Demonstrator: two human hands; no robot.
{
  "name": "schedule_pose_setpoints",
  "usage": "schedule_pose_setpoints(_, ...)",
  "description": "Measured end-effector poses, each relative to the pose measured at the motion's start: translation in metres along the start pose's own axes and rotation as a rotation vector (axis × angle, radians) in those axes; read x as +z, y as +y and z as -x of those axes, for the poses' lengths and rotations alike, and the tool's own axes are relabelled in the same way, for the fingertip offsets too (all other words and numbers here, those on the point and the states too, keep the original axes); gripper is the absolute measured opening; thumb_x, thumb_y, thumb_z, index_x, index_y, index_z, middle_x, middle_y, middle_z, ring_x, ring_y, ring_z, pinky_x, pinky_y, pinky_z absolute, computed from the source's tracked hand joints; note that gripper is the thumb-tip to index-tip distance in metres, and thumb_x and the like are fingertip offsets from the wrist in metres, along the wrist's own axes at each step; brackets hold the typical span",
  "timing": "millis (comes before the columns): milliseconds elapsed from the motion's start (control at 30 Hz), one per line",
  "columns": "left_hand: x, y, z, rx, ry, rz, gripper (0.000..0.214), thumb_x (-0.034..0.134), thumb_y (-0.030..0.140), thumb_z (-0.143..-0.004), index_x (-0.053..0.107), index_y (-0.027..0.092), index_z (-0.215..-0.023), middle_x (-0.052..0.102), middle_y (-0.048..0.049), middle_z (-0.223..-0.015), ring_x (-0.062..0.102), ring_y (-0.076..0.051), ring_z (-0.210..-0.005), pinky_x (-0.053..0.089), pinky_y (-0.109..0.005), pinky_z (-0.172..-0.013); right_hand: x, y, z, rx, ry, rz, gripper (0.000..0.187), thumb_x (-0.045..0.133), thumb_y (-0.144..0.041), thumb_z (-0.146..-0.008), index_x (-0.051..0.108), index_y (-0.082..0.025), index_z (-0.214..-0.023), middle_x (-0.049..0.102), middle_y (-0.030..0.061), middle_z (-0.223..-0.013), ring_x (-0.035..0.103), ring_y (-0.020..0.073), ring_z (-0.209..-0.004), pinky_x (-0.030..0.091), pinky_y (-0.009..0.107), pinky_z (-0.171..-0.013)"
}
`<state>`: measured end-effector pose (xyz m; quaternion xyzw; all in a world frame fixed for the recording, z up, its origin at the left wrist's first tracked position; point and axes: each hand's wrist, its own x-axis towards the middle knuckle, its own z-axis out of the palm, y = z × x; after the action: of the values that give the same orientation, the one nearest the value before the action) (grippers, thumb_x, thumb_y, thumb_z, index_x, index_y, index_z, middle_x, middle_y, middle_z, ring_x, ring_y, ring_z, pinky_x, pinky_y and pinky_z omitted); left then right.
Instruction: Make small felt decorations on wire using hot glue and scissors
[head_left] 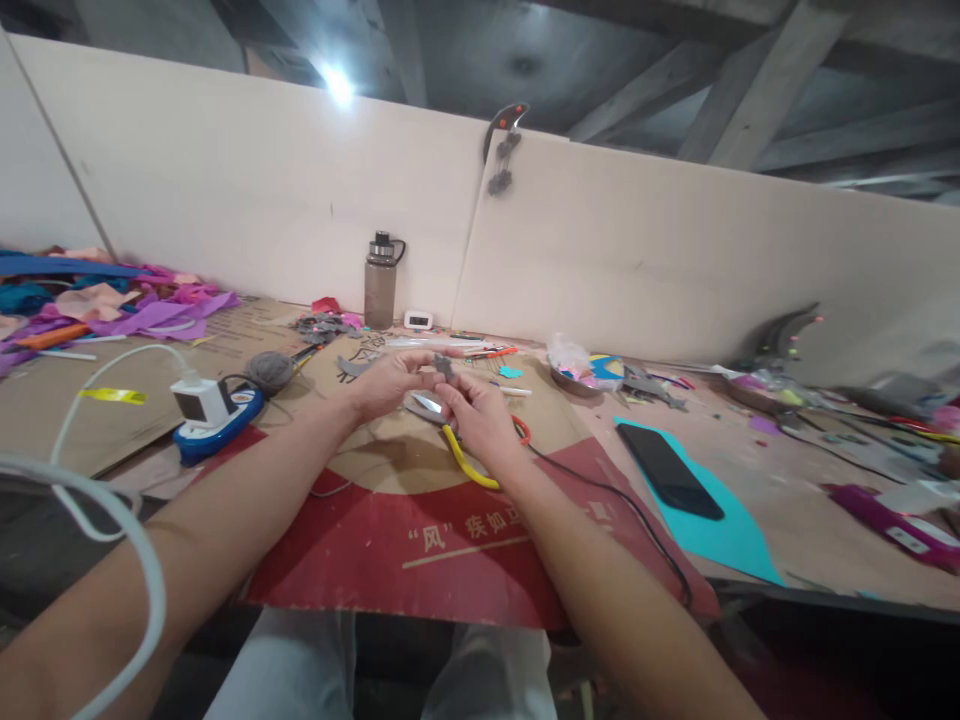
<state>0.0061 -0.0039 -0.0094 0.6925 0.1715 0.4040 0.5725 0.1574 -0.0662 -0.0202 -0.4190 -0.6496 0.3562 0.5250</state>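
Observation:
In the head view, my left hand [394, 382] and my right hand [478, 415] meet above the cardboard sheet. Between their fingertips is a small grey felt-like piece [444, 366], pinched from both sides. Its exact shape is too small to make out. Scissors [469, 465] with yellow and red handle loops lie under my right hand, their blades showing between the two hands. A grey curved cut piece [352, 366] rests on the cardboard beyond my left hand.
A blue power strip [217, 428] with a white charger and a ball of grey yarn [270, 370] sit to the left. Behind stands a water bottle [380, 285]. To the right, a black phone [667, 470] lies on a turquoise sheet [739, 540]. A black cable crosses the cardboard [337, 560].

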Motion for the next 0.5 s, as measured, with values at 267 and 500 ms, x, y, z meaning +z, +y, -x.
schedule_pose_setpoints(267,-0.011,0.001,-0.005,-0.090,0.288,0.172,0.022,0.077,0.028,-0.065,0.066,0.011,-0.073,0.066,-0.0037,-0.074,0.051,-0.005,-0.056,0.040,-0.019,-0.058,-0.021,-0.006,0.009,-0.067,-0.047,-0.148,0.031,0.050,-0.048,-0.084,0.060,-0.021,-0.075,0.037,-0.0073,-0.046,0.030,0.0081,-0.043,0.025,0.023,-0.046)
schedule_pose_setpoints(500,-0.009,0.000,-0.006,-0.114,0.314,-0.058,0.016,0.070,0.026,-0.070,0.063,0.014,-0.064,0.060,-0.0010,-0.063,0.048,-0.007,-0.054,0.038,-0.019,-0.056,-0.019,-0.012,-0.009,-0.181,0.222,0.125,0.017,0.054,-0.037,-0.080,0.053,-0.021,-0.075,0.050,-0.0028,-0.067,0.045,0.0121,-0.061,0.038,0.025,-0.060)
